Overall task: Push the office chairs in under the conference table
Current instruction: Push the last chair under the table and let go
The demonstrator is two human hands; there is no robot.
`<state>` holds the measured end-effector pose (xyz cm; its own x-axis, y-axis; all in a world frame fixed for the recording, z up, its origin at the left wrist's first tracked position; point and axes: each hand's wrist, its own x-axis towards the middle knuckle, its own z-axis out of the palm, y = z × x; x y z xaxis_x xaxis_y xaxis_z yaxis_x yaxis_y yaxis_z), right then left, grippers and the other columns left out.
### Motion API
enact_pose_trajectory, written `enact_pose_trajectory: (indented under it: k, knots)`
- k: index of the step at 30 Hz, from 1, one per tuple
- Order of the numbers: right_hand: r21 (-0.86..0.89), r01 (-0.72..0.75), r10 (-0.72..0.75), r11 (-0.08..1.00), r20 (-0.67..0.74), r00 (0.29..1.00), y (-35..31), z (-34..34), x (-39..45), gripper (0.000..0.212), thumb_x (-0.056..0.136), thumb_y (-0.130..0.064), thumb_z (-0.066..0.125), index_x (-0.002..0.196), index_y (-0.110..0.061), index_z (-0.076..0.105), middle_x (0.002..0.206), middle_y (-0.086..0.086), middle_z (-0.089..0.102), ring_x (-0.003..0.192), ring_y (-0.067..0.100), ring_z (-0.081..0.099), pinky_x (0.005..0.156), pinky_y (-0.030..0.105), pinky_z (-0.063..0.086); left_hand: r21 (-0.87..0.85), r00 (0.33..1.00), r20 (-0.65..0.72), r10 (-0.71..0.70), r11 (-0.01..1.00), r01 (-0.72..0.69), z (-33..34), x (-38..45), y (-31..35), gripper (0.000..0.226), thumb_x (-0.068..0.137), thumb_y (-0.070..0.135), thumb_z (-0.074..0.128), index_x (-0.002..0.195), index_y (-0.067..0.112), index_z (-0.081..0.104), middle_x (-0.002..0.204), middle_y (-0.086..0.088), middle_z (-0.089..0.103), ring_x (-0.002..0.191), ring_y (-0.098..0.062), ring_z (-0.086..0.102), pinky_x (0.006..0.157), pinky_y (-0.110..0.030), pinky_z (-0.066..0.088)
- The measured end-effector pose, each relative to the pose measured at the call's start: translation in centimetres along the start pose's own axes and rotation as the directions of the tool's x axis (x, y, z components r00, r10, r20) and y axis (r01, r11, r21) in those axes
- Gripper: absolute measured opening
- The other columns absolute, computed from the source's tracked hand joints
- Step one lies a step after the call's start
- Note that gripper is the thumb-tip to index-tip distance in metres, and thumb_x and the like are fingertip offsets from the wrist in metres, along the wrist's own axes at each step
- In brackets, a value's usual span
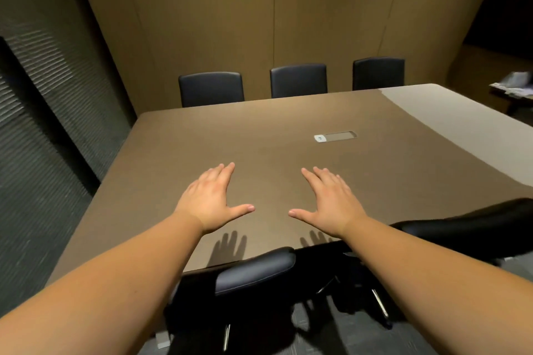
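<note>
Both the left hand (212,204) and right hand (331,204) hover spread and empty above the table (288,124). The nearest chair (253,271) sits just below the left wrist, another chair (473,228) beside the right forearm. They probably roll easily (metal legs show); push the padded backrest top.

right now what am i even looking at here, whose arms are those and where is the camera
The camera sits on a person's head, looking forward and down, so the two bare arms are that person's own. Their left hand and right hand hover open over a brown conference table, holding nothing; their shadows fall on the top. The table carries only a built-in power socket panel. Three black office chairs stand along the far side. At the near edge, one chair back sits just below the arms and another chair is to the right. A small side table with papers shows blurred at far right.
</note>
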<state>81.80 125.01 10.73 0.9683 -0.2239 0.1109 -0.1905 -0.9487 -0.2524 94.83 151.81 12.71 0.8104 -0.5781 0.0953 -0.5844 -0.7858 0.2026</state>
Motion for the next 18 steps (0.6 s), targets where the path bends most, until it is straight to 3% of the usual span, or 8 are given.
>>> enact_pose_trajectory:
  k: [10, 18]
  knots:
    - [-0.029, -0.130, 0.129, 0.991, -0.020, 0.991, 8.1, -3.4, -3.0, 0.111, 0.079, -0.088, 0.054, 0.165, -0.032, 0.012, 0.172, 0.004, 0.015, 0.159, 0.023, 0.007, 0.129, 0.043, 0.005, 0.018, 0.989, 0.023, 0.144, 0.989, -0.144, 1.1, 4.3, 8.2, 0.117, 0.076, 0.091, 0.053, 0.165, 0.030, 0.007, 0.172, -0.003, 0.018, 0.157, -0.025, 0.019, 0.125, -0.046, 0.025]
    - [-0.042, -0.124, 0.124, 0.991, -0.004, 0.992, 21.6, -5.4, -2.0, 0.110, 0.079, -0.086, 0.056, 0.164, -0.030, 0.015, 0.171, 0.006, 0.017, 0.158, 0.025, 0.010, 0.129, 0.044, 0.006, -0.029, 0.993, 0.022, 0.117, 0.993, -0.116, 5.8, 9.9, 19.4, 0.116, 0.076, 0.091, 0.053, 0.164, 0.029, 0.009, 0.170, -0.004, 0.022, 0.156, -0.024, 0.020, 0.123, -0.046, 0.026]
